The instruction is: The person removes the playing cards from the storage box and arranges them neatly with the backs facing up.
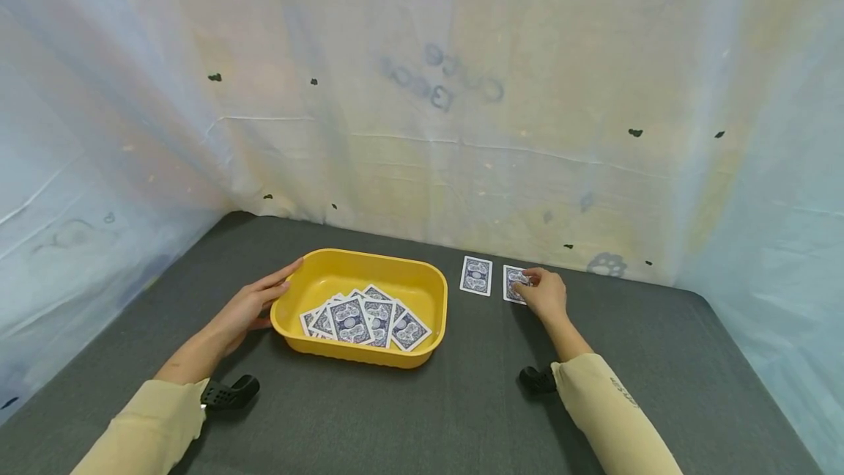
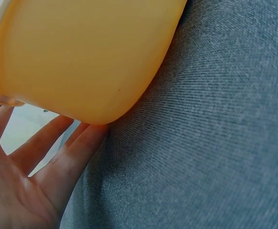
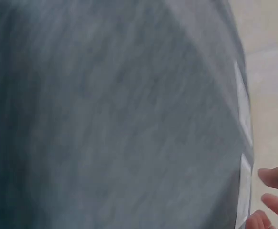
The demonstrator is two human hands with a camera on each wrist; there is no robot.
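Observation:
At the left end of a yellow plastic tub (image 1: 369,259), my left hand (image 1: 253,306) rests with its fingers spread. In the left wrist view the fingertips (image 2: 93,131) touch the tub's outer wall below the rim. Several playing cards (image 1: 352,321) lie overlapped inside the tub, blue patterned backs up. To the right, my right hand (image 1: 546,295) is over a playing card (image 1: 512,286) lying back up on the table, hiding its right part. Fingers (image 3: 274,177) stand apart close above that card in the right wrist view. Another playing card (image 1: 476,275) lies face down just left of it.
A dark grey cloth-covered table (image 1: 455,416) bears everything. Pale plastic sheeting (image 1: 461,167) with dark marks hangs along its back edge, close behind the two loose cards, and along both sides. A black wrist device (image 1: 231,392) is on the left forearm.

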